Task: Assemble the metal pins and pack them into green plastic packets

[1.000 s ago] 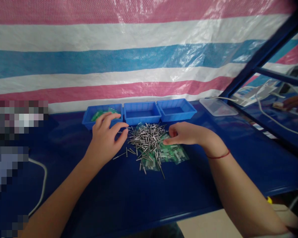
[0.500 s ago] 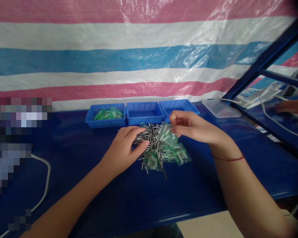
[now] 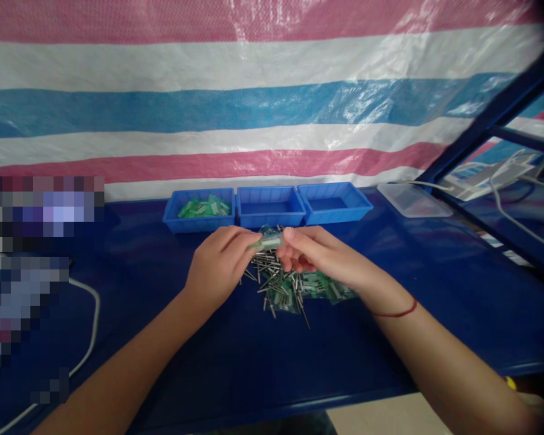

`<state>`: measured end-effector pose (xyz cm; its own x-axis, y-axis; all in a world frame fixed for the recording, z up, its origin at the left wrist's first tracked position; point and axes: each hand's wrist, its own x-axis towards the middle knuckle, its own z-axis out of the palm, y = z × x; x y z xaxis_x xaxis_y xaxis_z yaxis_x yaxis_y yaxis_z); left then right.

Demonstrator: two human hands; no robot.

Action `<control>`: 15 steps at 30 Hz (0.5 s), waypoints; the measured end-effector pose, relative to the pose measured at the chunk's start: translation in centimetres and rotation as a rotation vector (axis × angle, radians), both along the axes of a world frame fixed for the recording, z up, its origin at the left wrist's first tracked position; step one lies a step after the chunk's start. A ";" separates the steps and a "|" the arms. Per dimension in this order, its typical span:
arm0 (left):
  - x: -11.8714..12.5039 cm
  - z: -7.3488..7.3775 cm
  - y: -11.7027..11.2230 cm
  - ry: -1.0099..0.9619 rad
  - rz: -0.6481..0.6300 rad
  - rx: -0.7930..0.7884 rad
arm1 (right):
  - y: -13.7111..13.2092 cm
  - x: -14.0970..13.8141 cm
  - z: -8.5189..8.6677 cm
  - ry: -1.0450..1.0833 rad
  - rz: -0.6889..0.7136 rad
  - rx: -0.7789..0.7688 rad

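Note:
My left hand and my right hand meet above a heap of thin metal pins on the blue table. Both pinch a small clear plastic bag between their fingertips. More small green-and-clear bags lie under and beside the pins. Whether a pin is in my left fingers is too small to tell.
Three blue trays stand in a row at the back: the left tray holds filled green bags, the middle tray and the right tray look bare. A clear lid lies right of them. A white cable runs at the left.
My left hand moved from the left tray to the pin heap and up to the bag. My right hand lifted a bag off the heap and brought it to the left hand.

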<state>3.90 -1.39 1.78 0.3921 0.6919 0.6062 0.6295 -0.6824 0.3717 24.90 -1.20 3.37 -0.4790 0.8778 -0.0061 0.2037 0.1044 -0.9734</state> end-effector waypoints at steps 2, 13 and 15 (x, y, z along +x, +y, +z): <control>-0.3 0.2 0.0 0.117 -0.049 0.129 | -0.1 -0.9 -0.5 0.078 -0.041 -0.067; 0.5 0.1 0.7 -0.571 -0.012 -0.873 | -0.1 -0.7 -1.3 -0.319 -0.215 1.028; 0.9 0.2 0.6 -0.721 -0.103 -1.090 | -0.3 -0.7 -1.3 -0.404 -0.162 1.136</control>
<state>4.80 -0.81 2.01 0.2966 0.9435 -0.1476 0.0217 0.1479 0.9888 24.18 -1.47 2.09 -0.5044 0.5300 0.6817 0.5608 0.8014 -0.2082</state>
